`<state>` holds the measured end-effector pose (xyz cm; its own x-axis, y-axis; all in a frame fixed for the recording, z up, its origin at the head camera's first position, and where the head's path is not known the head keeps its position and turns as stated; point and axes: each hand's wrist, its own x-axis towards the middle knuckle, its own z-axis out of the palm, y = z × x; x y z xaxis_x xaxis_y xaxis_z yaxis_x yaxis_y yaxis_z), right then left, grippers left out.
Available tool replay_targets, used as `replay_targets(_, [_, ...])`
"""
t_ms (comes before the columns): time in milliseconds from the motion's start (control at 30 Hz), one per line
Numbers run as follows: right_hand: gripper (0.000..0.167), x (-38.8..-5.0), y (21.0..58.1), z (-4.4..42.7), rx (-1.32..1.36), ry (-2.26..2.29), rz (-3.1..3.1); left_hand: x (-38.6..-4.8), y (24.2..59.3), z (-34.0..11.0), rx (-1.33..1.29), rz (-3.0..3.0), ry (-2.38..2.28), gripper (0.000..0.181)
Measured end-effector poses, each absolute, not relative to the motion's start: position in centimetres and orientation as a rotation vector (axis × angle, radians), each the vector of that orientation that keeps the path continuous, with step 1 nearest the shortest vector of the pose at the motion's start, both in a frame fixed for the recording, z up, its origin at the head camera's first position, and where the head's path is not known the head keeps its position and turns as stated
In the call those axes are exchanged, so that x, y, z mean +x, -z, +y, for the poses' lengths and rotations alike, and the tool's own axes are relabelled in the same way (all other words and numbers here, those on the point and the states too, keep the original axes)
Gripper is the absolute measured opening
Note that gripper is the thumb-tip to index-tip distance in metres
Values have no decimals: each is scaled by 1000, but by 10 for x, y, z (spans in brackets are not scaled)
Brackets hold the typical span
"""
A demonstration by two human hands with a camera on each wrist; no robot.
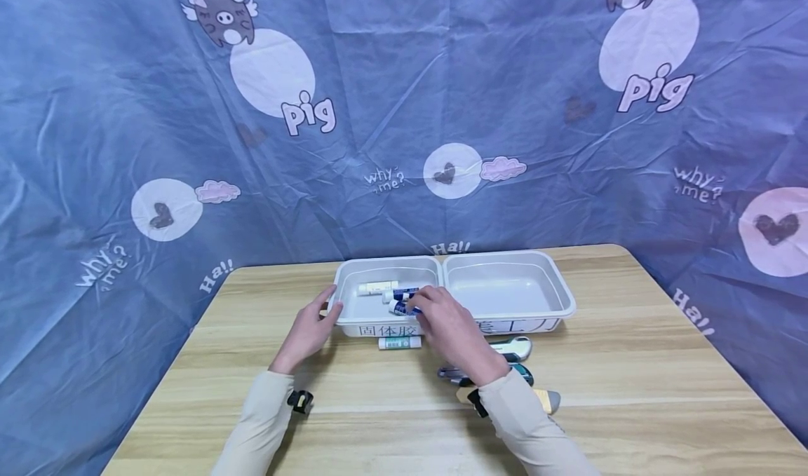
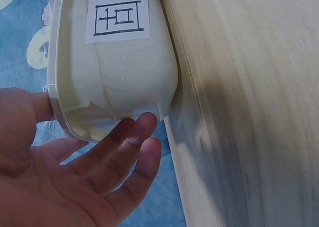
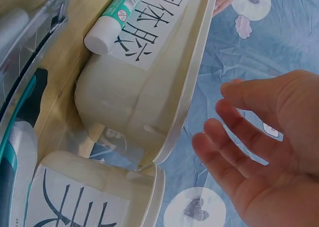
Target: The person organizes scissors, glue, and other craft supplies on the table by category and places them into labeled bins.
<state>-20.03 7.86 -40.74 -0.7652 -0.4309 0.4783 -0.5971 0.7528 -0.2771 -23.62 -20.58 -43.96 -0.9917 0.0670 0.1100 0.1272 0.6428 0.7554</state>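
My left hand (image 1: 309,332) grips the left corner of the left white bin (image 2: 134,72), its thumb over the rim and its other fingers outside the wall. My right hand (image 1: 445,322) hovers over the same bin's front right part. Its fingers are relaxed, and the right wrist view shows nothing between them (image 3: 264,147). Just under the fingertips lie two blue glue sticks (image 1: 399,308), partly hidden by the hand in the head view. Behind them in the bin is a pale glue stick (image 1: 377,288). A green and white glue stick (image 3: 117,18) lies on the table against the bin's front.
A second white bin (image 1: 505,295) adjoins on the right; both bear handwritten paper labels. In front of it lie several utility knives: a white and green one (image 1: 516,348), a teal one (image 1: 522,374) and a yellow one (image 1: 548,400), partly under the right forearm. A blue printed cloth (image 1: 391,209) hangs behind the table.
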Motion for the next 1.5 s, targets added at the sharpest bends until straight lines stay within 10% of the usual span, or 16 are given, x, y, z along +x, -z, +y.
replay_targets(1500, [15, -190, 432, 57, 985, -365, -2710, -236, 439, -206, -156, -2793, 1270, 55])
